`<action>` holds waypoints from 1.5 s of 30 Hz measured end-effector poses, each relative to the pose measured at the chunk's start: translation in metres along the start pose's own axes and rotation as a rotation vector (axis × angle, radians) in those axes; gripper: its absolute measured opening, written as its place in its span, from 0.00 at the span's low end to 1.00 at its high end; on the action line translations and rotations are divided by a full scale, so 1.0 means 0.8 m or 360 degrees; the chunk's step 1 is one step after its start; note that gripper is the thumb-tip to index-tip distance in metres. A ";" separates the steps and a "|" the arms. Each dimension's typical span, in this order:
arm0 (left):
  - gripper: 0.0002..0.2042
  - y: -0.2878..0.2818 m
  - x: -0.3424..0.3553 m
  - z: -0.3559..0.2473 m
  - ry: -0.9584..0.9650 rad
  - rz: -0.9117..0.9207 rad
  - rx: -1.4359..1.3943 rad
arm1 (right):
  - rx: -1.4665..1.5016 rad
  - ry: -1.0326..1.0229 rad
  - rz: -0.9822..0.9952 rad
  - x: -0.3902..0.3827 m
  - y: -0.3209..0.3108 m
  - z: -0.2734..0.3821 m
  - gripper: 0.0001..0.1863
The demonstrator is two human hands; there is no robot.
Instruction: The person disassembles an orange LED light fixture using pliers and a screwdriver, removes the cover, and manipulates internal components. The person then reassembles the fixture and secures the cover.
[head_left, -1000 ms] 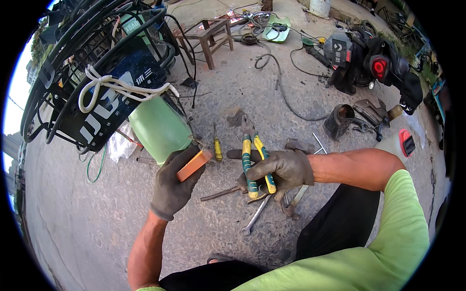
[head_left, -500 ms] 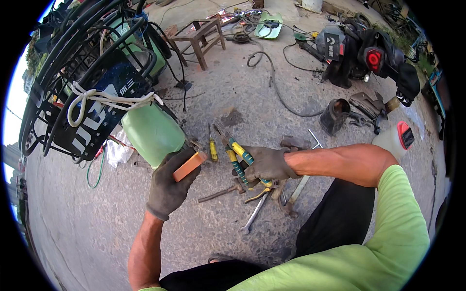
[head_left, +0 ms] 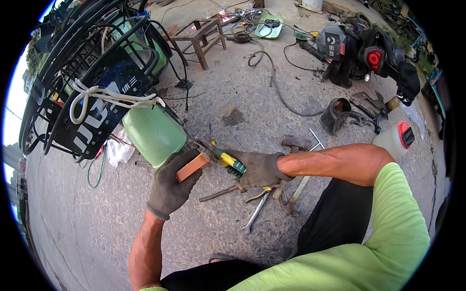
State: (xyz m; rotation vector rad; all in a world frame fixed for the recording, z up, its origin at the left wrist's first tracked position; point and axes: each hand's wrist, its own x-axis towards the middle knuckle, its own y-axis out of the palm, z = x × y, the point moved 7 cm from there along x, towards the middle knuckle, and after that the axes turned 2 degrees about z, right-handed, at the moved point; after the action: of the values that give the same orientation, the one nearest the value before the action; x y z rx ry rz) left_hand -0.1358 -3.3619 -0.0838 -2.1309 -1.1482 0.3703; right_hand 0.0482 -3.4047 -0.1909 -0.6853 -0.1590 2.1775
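My left hand, in a dark grey glove, is closed around an orange rectangular block. My right hand, gloved the same way, grips pliers with yellow and green handles. The pliers' jaws point left and reach the block's far end, at some small dark pieces; whether they bite on anything I cannot make out. Below my right hand lie a small hammer, yellow-handled pliers and an open-end wrench. A screwdriver behind the pliers is mostly hidden.
A light green fender of a black-framed vehicle stands just beyond my left hand. A larger hammer lies past my right wrist. Farther off are a wooden stool, a black hose, a motor scooter and a red-capped container.
My right hand has moved left with the pliers, whose handles have come together. Their jaws have come from above the tools to the block's end. My left hand is nearly still.
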 end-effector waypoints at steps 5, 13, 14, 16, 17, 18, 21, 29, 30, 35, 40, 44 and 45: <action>0.20 -0.002 -0.003 -0.003 0.0086 -0.0027 0.0086 | -0.0093 0.0255 -0.0015 -0.019 -0.006 0.028 0.52; 0.20 0.002 -0.002 -0.012 0.0290 -0.0046 0.0289 | -0.0164 0.0047 -0.0103 -0.009 -0.004 0.017 0.52; 0.20 0.002 -0.001 -0.012 0.0286 -0.0032 0.0280 | -0.0186 -0.0033 -0.0161 -0.004 -0.006 0.012 0.52; 0.20 -0.001 -0.002 -0.011 0.0287 -0.0088 0.0241 | -0.0230 -0.0195 -0.0274 -0.001 -0.012 0.009 0.51; 0.20 -0.003 -0.003 -0.011 0.0285 -0.0118 0.0222 | -0.0051 -0.0178 -0.0221 0.001 -0.011 0.007 0.51; 0.20 -0.004 -0.003 -0.007 0.0218 -0.0106 0.0172 | 0.0129 -0.0162 -0.0167 0.003 -0.012 0.006 0.50; 0.19 -0.002 -0.003 -0.005 0.0108 -0.0070 0.0096 | 0.0087 -0.0239 -0.0209 0.010 -0.010 -0.005 0.50; 0.21 -0.006 -0.007 -0.016 0.0279 -0.0032 0.0281 | 0.0502 -0.0130 0.0002 -0.001 -0.009 0.005 0.50; 0.22 -0.009 -0.008 -0.014 0.0290 0.0001 0.0130 | 0.0556 -0.0128 0.0016 -0.003 -0.010 0.008 0.49; 0.24 -0.038 -0.007 0.001 0.0118 0.0069 -0.0764 | 0.0311 -0.0404 -0.0025 -0.006 -0.030 0.009 0.51; 0.24 -0.040 -0.004 0.028 0.0014 -0.0205 -0.0633 | 0.0440 -0.0285 0.0041 -0.020 -0.036 0.028 0.43; 0.25 -0.021 -0.011 0.086 -0.0075 -0.0360 -0.0816 | 0.0571 -0.0444 -0.0006 -0.028 -0.034 0.025 0.26; 0.25 -0.009 -0.012 0.096 -0.0146 -0.0338 -0.0857 | 0.0535 -0.0531 0.0001 -0.028 -0.032 0.021 0.21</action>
State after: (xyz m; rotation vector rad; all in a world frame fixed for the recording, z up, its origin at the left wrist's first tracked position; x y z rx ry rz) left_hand -0.1866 -3.3342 -0.1355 -2.4232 -1.6557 0.0605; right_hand 0.0684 -3.4028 -0.1587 -0.1313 0.0360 2.2329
